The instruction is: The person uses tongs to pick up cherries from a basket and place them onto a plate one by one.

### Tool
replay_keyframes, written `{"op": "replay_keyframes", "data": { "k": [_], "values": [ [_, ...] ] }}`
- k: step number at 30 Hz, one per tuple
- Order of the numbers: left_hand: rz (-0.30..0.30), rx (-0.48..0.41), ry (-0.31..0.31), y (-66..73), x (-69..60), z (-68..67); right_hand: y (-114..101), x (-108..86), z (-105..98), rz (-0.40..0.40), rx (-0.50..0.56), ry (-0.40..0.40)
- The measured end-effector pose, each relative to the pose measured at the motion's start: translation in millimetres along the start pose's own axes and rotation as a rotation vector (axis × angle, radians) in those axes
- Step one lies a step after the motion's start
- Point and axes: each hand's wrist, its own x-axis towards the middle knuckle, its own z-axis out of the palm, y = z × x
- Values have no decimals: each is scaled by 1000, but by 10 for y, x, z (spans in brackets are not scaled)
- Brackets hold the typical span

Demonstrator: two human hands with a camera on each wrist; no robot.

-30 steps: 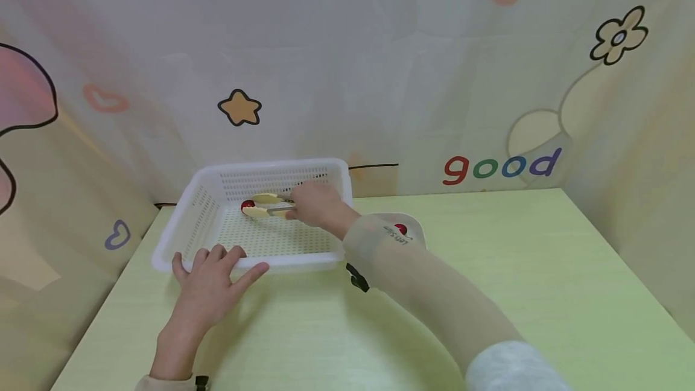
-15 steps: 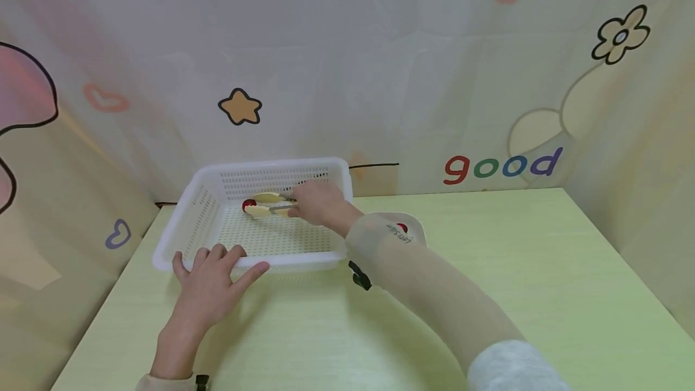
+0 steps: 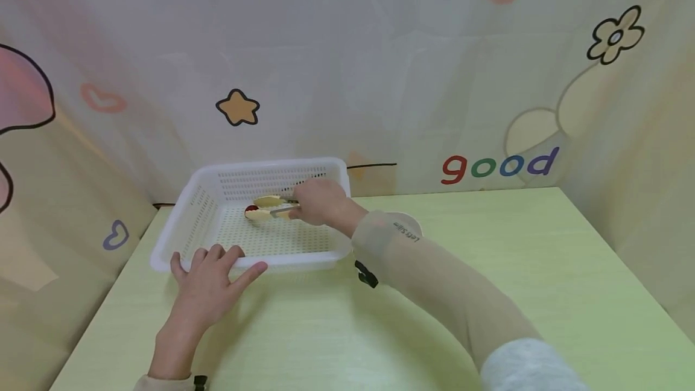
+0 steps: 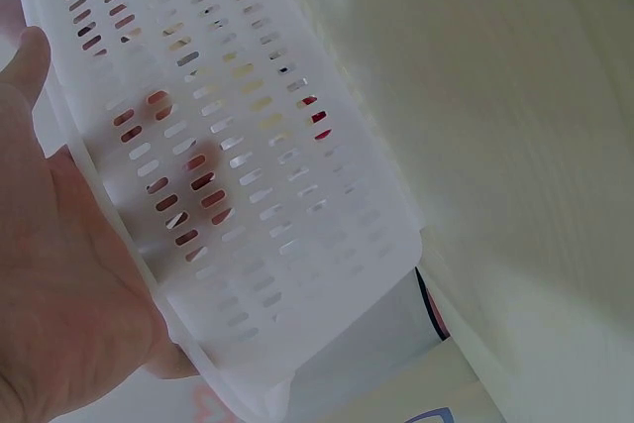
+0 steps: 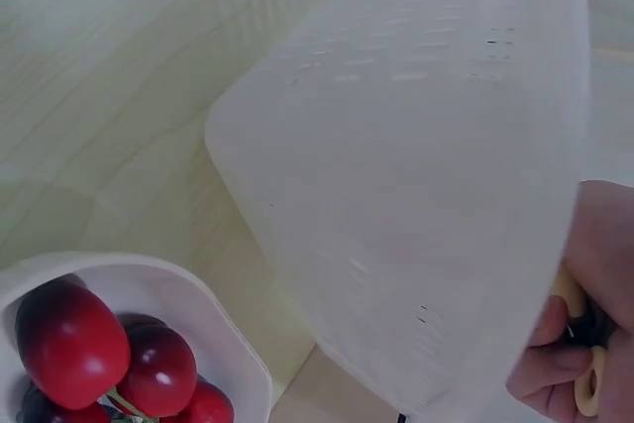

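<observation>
In the head view, my left hand (image 3: 209, 288) grips the front rim of a white slotted plastic basket (image 3: 309, 263), its fingers hooked over the edge and the thumb along the outside. Finger shapes show through the slots in the left wrist view. Reaching inside the basket, my right hand (image 3: 320, 203) holds tongs (image 3: 260, 213) with cream-coloured tips. A single red cherry (image 3: 252, 208) sits at the tips, low in the basket; whether both tips touch it I cannot tell. The right wrist view shows only part of the right hand, beyond the basket wall.
Right of the basket stands a white bowl (image 5: 188, 289) with several dark red cherries (image 5: 74, 344), mostly hidden by my right sleeve (image 3: 412, 252) in the head view. A pale wooden table (image 3: 516, 258) lies underneath. Behind it hangs a printed curtain (image 3: 380, 77).
My right hand, the tongs and the cherry have shifted slightly to the right. My right sleeve now covers the cherry that showed in the bowl. The left hand stays on the rim.
</observation>
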Motion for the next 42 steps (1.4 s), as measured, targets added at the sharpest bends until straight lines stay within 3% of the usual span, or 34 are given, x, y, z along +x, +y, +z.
{"op": "replay_keyframes", "data": {
  "k": [11,42],
  "values": [
    [3,-1,13,-21,4,35,-41,74,96,2,49,8],
    [4,-8,24,-12,-4,28,-109,107,127,25,81,-20]
  ]
}}
